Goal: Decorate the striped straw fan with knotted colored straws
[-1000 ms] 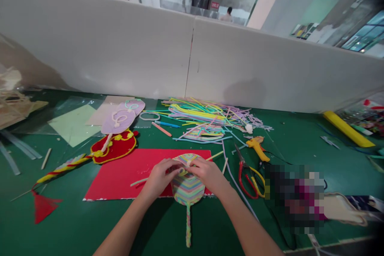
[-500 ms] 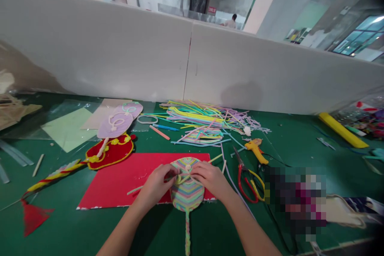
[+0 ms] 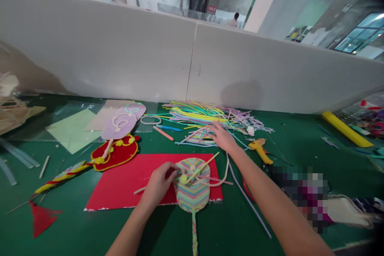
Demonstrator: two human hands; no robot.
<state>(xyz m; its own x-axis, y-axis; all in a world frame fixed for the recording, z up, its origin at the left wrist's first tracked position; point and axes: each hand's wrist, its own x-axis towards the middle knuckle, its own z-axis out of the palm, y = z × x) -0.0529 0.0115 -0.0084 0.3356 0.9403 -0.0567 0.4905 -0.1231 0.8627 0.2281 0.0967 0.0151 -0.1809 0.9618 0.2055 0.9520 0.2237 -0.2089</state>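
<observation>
A round fan [image 3: 192,198] of pastel chevron stripes, with a braided handle [image 3: 194,228], lies partly over a red board [image 3: 120,184]. Loose pipe cleaners [image 3: 207,164], yellow, cream and pink, cross its face beside a small yellow coil [image 3: 183,179]. My left hand [image 3: 160,182] is closed in a pinch at the fan's left edge; what sits between its fingertips is hidden. Farther forward, my right hand [image 3: 222,137] reaches with fingers apart over the near side of a pastel pipe cleaner pile [image 3: 195,117]. Nothing shows in its grasp.
Left of the board lie a red fan [image 3: 112,156] with a tassel [image 3: 43,218] and a lilac fan piece [image 3: 120,122]. A yellow glue gun [image 3: 260,151] is right of my right forearm, which mostly covers the scissors [image 3: 247,188]. A white partition [image 3: 135,56] stands behind.
My right hand has left the fan and moved forward to the pipe cleaner pile, its fingers spreading. The strips on the fan now lie loose to the right. My left hand stays by the fan.
</observation>
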